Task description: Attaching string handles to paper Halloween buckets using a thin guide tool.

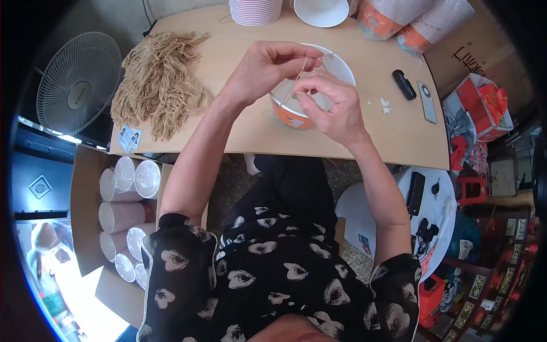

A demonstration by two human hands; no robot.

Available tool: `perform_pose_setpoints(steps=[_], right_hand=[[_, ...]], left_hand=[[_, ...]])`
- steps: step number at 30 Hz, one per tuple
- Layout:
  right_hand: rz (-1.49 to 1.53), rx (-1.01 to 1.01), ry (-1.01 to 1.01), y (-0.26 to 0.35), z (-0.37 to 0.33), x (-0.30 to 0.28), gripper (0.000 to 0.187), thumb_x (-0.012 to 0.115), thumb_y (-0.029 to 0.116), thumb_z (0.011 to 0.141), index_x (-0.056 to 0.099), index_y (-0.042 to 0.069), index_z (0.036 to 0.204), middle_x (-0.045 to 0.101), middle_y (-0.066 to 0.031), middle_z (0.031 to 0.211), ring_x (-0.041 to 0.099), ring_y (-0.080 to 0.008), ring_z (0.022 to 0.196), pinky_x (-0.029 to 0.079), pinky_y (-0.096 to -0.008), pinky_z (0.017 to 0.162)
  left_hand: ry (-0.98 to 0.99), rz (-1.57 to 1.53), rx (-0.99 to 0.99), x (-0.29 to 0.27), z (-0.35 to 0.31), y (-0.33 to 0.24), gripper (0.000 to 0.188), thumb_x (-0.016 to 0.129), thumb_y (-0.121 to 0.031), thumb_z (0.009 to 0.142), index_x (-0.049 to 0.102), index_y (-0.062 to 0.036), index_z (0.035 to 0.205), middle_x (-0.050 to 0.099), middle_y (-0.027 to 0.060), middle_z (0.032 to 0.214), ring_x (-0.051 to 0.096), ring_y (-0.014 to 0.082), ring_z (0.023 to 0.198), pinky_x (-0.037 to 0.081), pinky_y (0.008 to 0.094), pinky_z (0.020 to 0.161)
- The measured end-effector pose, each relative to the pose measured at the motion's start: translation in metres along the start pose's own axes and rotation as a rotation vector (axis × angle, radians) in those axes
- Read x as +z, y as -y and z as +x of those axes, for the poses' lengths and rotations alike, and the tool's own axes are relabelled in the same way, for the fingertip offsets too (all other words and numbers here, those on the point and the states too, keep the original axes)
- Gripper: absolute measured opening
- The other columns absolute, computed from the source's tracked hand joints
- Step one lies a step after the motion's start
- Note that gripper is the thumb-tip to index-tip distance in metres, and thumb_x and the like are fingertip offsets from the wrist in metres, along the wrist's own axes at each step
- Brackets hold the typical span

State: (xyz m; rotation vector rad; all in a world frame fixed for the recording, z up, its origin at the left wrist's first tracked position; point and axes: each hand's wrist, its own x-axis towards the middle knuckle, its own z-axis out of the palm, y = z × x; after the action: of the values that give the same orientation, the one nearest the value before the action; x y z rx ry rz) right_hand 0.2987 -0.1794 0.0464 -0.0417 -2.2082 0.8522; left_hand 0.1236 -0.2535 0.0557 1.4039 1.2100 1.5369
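Observation:
Over a large orange-and-white paper bucket (289, 119) on the table, both my hands hold a thin tan string (302, 69). My left hand (263, 67) pinches its upper part between thumb and fingertips, above the bucket's far side. Lower and nearer, my right hand (335, 107) has thumb and forefinger closed on the string, close to the bucket's right rim. A small pale piece shows at the left fingertips, too small to name. My hands partly hide the bucket's inside. To the left lies a heap of tan strings (162, 80).
Stacked paper buckets (436, 23) stand at the far right, with a white bowl (322, 11) at the back. A black stapler-like object (404, 85) and a phone (427, 102) lie on the right. A fan (78, 91) and a carton (85, 211) of wrapped cups flank the left.

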Motion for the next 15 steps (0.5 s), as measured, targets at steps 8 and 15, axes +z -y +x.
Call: perform_pose_setpoints(steps=[8, 15], right_hand=[[-0.212, -0.228, -0.056, -0.003, 0.007, -0.017, 0.012, 0.07, 0.0, 0.078, 0.068, 0.005, 0.088, 0.071, -0.0049, 0.094, 0.067, -0.0214, 0.084, 0.056, -0.0347, 0.073], [-0.36, -0.092, 0.088, -0.007, 0.007, -0.03, 0.012, 0.067, 0.0, 0.08, 0.067, 0.004, 0.091, 0.07, -0.0063, 0.092, 0.068, -0.0214, 0.076, 0.056, -0.0334, 0.069]], left_hand=[[0.11, -0.074, -0.019, -0.007, 0.0, -0.008, 0.031, 0.056, -0.009, 0.102, 0.066, -0.0013, 0.129, 0.072, 0.0097, 0.119, 0.065, 0.016, 0.115, 0.05, 0.0316, 0.103], [0.205, 0.113, -0.01, -0.006, 0.002, -0.005, 0.034, 0.052, -0.006, 0.101, 0.063, -0.0006, 0.133, 0.07, 0.0091, 0.122, 0.065, 0.016, 0.114, 0.049, 0.0302, 0.102]])
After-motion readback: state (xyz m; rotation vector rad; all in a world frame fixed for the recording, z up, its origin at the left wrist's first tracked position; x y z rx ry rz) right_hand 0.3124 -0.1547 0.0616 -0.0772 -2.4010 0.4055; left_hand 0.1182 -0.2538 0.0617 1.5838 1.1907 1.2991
